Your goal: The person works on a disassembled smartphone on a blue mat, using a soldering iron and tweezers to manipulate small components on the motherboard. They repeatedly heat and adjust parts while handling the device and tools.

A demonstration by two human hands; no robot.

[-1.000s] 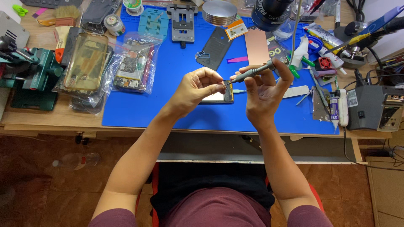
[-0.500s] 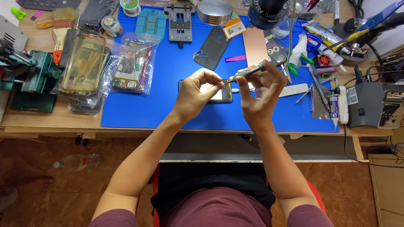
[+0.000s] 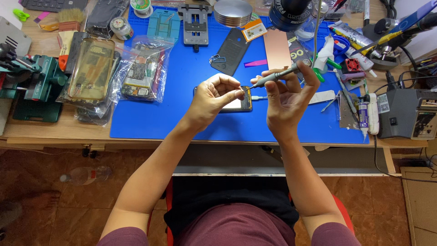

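Starting at the far left of the bench, a green vise point(image 3: 38, 86) stands on the wooden edge, and just beside it a clear yellowish phone case point(image 3: 91, 68) lies next to a plastic bag of circuit boards point(image 3: 143, 75) that overlaps the blue work mat point(image 3: 182, 123). Toward the middle of the mat, my left hand point(image 3: 214, 98) hovers with thumb and forefinger pressed together at the tip of the screwdriver; whether they pinch a screw or only the tip I cannot tell. Directly beneath that hand lies a small phone point(image 3: 239, 104), flat on the mat and partly covered by my fingers. My right hand point(image 3: 287, 100) holds the grey screwdriver point(image 3: 275, 76), fingers wrapped and clamped about its handle, the shaft tilted down and leftward so that its point meets my left fingertips above the phone. Behind the hands, a dark phone back cover point(image 3: 232, 57) and a copper-coloured plate point(image 3: 276, 49) rest on the mat. At the far right, off the mat, sits a grey soldering station point(image 3: 412, 119), well apart from both hands.
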